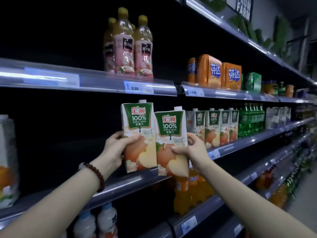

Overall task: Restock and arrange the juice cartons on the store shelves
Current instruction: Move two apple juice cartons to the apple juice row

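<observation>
Two apple juice cartons are going onto the middle shelf (120,184) together; left hand (116,148) is gripping the left carton (138,134), fingers clamped round its lower half, thumb on the front; right hand (192,148) is clamping the right carton (171,141) the same way; both are standing upright at the shelf's front edge, touching, labels outward, probably to extend the matching row (216,127) just to the right; low grips are likely steadying the bases.

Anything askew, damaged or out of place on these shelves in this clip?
No damage or spills. The two apple juice cartons, one held by the left hand and one by the right hand, lean slightly and sit apart from the shelved row, mid-placement.
</observation>
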### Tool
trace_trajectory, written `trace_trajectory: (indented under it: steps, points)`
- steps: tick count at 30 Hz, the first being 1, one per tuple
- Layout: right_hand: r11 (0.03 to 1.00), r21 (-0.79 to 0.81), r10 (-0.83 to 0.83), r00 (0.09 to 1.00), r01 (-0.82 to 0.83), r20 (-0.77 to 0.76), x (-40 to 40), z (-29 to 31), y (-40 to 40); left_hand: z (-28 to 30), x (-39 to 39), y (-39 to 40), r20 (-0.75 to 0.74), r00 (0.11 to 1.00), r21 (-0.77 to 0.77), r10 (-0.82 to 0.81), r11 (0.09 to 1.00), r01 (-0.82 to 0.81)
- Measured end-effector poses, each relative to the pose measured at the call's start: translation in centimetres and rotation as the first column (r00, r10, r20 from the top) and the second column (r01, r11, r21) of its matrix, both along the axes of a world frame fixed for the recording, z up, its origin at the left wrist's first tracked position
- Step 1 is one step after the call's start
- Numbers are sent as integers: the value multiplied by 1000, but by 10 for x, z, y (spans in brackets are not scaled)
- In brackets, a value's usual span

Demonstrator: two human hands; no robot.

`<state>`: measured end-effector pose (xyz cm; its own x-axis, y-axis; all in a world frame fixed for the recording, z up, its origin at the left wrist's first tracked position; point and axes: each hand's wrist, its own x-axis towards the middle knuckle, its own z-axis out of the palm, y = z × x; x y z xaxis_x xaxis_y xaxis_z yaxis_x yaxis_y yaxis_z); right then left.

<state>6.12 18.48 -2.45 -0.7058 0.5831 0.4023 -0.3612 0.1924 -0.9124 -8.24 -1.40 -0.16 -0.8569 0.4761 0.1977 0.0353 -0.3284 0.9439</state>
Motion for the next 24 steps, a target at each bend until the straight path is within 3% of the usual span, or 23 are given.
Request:
trace_trajectory:
  steps: [10,18,24]
  points:
    - [978,-187,97,995,-97,-9,-41,4,74,-5,-9,62,-14,1000,0,25,1000,-25]
    - [991,-75,107,994,-108,-23,-69,24,130,-4,-22,117,56,989,63,140,988,-144]
    - [996,-41,85,996,-85,-8,-92,12,160,-4,-31,152,18,976,91,216,972,-217]
